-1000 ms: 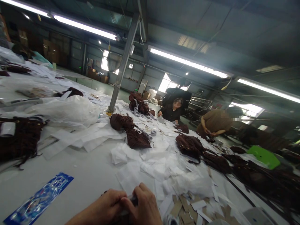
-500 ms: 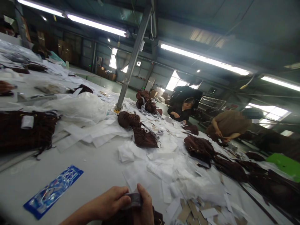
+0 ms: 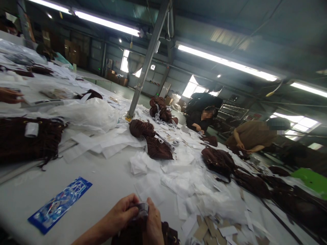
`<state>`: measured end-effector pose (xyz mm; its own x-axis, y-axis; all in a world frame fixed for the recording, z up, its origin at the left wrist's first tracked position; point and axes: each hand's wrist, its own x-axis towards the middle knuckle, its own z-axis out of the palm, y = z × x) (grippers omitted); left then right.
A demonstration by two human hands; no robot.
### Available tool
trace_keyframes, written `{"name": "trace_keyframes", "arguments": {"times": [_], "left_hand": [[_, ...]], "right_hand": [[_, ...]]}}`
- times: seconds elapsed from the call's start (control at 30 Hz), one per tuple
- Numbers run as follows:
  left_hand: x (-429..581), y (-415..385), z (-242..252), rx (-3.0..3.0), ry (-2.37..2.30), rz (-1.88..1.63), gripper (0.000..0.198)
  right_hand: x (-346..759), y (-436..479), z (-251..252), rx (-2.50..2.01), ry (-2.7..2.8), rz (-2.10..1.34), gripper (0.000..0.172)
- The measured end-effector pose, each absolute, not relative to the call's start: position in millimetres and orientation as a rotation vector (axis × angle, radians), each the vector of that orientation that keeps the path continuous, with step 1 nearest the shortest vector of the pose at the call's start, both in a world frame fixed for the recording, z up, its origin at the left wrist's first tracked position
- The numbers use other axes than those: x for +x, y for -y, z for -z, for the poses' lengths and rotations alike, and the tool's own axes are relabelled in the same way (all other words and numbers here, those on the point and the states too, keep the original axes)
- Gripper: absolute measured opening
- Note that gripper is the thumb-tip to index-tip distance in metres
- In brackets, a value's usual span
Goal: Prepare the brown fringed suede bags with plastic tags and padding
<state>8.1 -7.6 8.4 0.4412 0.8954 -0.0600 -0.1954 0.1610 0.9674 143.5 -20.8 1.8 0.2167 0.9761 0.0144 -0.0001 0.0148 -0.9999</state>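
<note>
"What takes up most room?"

"A long white table (image 3: pixel 107 183). Beyond its far right side a co-worker in a brown top (image 3: pixel 249 137) bends forward."

"And on it?"

"A dark brown bag with gold-coloured eyelets (image 3: pixel 28 146) lies at the left, a small white roll (image 3: pixel 32 130) on top. Crumpled translucent sheeting (image 3: pixel 89 115) is heaped just beyond it. Loose white sheets (image 3: pixel 184 177) spread across the middle, with another brown bag (image 3: pixel 218 160) at their right."

"Anything near the worker?"

"A near brown bag (image 3: pixel 133 235) sits at the near edge, directly below the hands and partly hidden by them. Cut card strips (image 3: pixel 204 231) are scattered to its right; a flat blue packet (image 3: pixel 60 206) lies well to its left."

"How do the hands stand?"

"The left hand (image 3: pixel 125 212) pinches the left end of a grey roll (image 3: pixel 143 208) between thumb and fingers. The right hand (image 3: pixel 154 223) is upright along the roll's right side; how firmly it grips, nobody could tell from here."

"So where is that roll?"

"Between the two hands, just above the near bag. Its surface is shiny, its finer detail blurred."
</note>
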Motion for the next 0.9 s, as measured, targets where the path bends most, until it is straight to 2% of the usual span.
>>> {"name": "trace_keyframes", "arguments": {"times": [0.13, 0.27, 0.4, 0.67, 0.9], "left_hand": [[10, 9, -6, 0.935, -0.669, -0.96, 0.038], [13, 13, -15, 0.816, -0.59, -0.983, 0.042], [19, 15, -20, 0.697, -0.608, -0.951, 0.044], [20, 10, -32, 0.875, -0.897, -0.68, 0.056], [22, 11, -32, 0.809, -0.762, -0.738, 0.057]], "right_hand": [[136, 16, -14, -1.232, 0.779, -1.269, 0.042], [127, 11, -26, -1.147, 0.648, -1.298, 0.066], [121, 13, -31, -1.167, 0.612, -1.207, 0.073], [120, 17, -26, -1.143, 0.574, -1.094, 0.063], [120, 11, -29, -1.133, 0.714, -1.003, 0.051]]}}
